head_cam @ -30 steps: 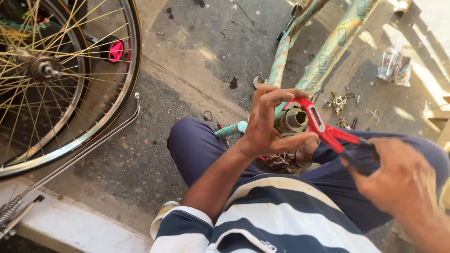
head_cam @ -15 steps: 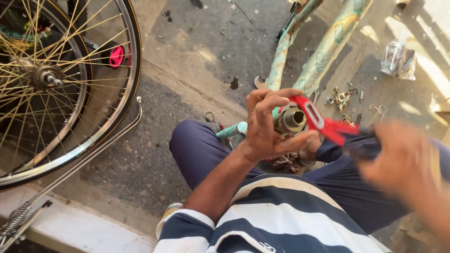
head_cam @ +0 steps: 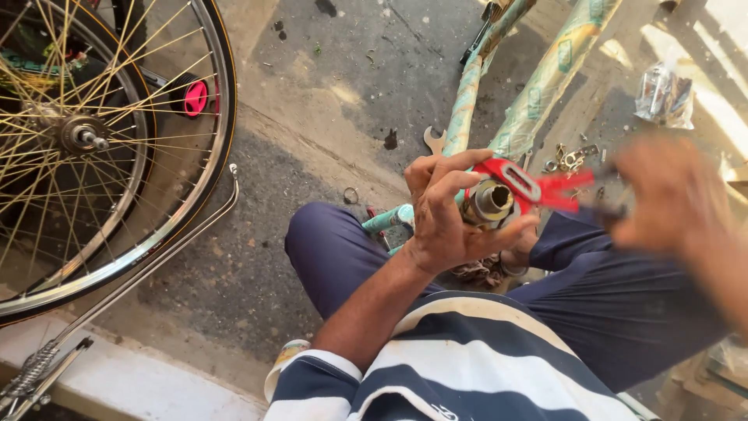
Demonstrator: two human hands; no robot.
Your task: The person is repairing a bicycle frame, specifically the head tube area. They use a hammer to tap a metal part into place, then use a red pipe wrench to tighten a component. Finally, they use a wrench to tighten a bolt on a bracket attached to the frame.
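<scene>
We sit on the concrete floor [head_cam: 327,93] with the bicycle frame [head_cam: 545,78], its tubes wrapped in pale green protective paper, running up and away from our knees. Our left hand [head_cam: 448,214] is wrapped around the round metal shell of the frame [head_cam: 489,203], fingers and thumb closed on it from the left and below, so its open end faces up at us above our lap. A red wrench [head_cam: 522,183] sits on that shell, its ring end touching the rim and its handle pointing right. Our right hand [head_cam: 662,195] is at the far end of that handle, but it is so blurred that we cannot tell whether it grips the wrench or only hovers at it. Just beyond the shell, small metal nuts and washers [head_cam: 569,158] lie loose on the floor, with a clear plastic bag of parts [head_cam: 665,95] farther off to the right. A spoked wheel [head_cam: 101,140] lies well apart on our left.
</scene>
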